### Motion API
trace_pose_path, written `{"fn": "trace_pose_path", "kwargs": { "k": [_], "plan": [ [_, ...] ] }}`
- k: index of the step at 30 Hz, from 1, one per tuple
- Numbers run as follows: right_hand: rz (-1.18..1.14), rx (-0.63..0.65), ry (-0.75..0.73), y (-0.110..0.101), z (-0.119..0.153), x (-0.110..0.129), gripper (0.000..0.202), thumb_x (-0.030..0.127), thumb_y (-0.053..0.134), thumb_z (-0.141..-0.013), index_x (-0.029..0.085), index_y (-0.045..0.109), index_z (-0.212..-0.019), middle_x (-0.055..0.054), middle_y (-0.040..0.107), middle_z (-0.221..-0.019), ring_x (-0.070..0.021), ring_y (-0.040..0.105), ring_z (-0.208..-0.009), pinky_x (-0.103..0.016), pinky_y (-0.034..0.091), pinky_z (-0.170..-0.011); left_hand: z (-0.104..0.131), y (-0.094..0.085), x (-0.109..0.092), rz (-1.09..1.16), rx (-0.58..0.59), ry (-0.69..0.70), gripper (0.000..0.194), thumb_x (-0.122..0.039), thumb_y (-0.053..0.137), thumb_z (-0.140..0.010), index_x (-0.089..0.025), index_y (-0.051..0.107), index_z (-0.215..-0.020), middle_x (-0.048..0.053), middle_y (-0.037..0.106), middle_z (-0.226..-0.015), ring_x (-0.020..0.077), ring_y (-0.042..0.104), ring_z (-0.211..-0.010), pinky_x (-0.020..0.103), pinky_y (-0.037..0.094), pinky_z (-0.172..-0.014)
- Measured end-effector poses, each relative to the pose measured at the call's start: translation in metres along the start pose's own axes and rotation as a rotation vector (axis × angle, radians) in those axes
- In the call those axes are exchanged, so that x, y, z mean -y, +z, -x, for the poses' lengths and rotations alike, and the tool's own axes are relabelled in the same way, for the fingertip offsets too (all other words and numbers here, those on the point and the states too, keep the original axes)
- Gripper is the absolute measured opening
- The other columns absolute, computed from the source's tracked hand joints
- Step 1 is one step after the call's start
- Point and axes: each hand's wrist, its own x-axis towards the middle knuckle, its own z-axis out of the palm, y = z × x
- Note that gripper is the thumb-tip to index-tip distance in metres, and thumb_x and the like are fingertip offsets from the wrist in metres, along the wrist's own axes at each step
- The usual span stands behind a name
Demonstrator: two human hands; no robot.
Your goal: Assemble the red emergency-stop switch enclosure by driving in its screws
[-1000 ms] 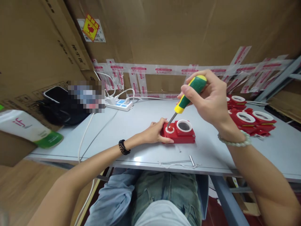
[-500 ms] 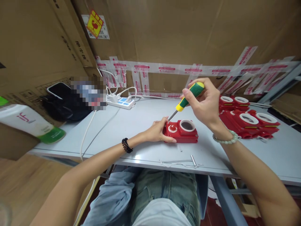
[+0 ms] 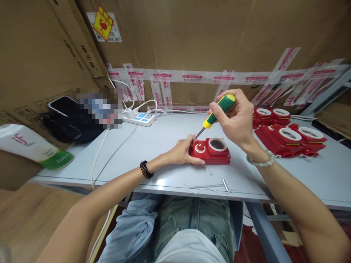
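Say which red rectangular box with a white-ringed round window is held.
The lone red box at centre, its left end held by the left hand; the other red boxes sit clustered at right.

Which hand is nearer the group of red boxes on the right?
Right. The right hand is raised left of the group of red boxes; the left hand is farther left, gripping a separate red box.

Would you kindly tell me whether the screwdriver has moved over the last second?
Yes, the screwdriver has: judged against the knob on the red box, its tip has shifted slightly away from the person, toward the box's far left corner.
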Motion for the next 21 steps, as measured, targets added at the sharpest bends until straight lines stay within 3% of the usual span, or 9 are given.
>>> {"fn": "trace_pose_path", "kwargs": {
  "k": [12, 21],
  "plan": [
    [0.011, 0.004, -0.01, 0.001, 0.0024, -0.0003, 0.026, 0.04, 0.069, -0.082, 0.026, 0.054, -0.096, 0.0, 0.058, -0.082, -0.0177, 0.065, -0.071, -0.033, 0.055, -0.057, 0.0006, 0.0007, 0.0027, 0.043, -0.004, 0.007, 0.071, -0.06, 0.081, -0.06, -0.021, 0.04, -0.104, 0.012, 0.06, -0.116, 0.0314, 0.061, -0.104, 0.05, 0.047, -0.093],
    [0.004, -0.004, -0.022, 0.0019, 0.002, 0.0, 0.029, 0.043, 0.072, -0.079, 0.027, 0.055, -0.095, 0.001, 0.058, -0.08, -0.0162, 0.065, -0.065, -0.031, 0.054, -0.052, 0.0002, 0.0003, 0.0012, -0.009, -0.001, 0.001, 0.069, -0.062, 0.079, -0.061, -0.022, 0.035, -0.096, 0.008, 0.059, -0.105, 0.0303, 0.059, -0.098, 0.05, 0.046, -0.092]
  ]
}}
